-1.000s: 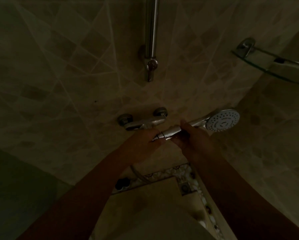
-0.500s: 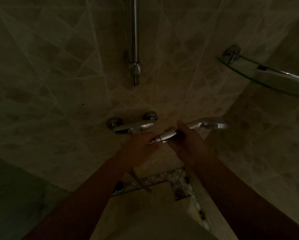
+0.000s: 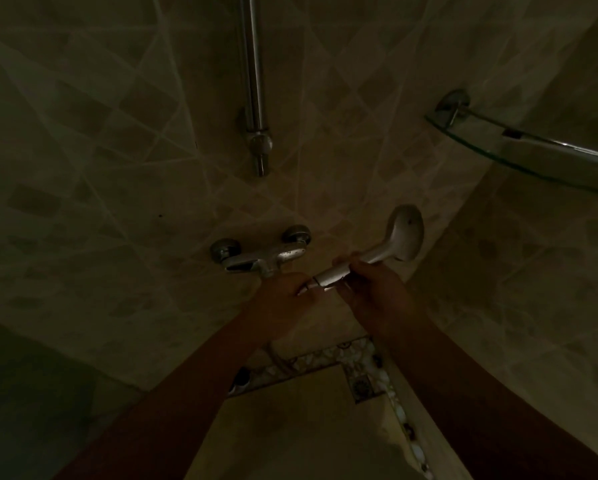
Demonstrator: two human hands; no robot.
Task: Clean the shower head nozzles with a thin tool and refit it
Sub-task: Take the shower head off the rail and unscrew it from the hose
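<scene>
Rotated back-up now, shower head [image 3: 403, 233] gripped by both hands [image 3: 370, 289].

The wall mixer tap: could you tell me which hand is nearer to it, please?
Left. The left hand sits just below the mixer tap; the right hand holds the shower head handle farther right.

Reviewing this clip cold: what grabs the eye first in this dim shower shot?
The pale shower head, right of centre, with its smooth back to the camera, held by the handle in the right hand. The left hand grips the handle's lower end, just below the chrome mixer tap on the tiled wall. A chrome riser rail runs down from top centre, and a glass corner shelf juts in at upper right.
</scene>
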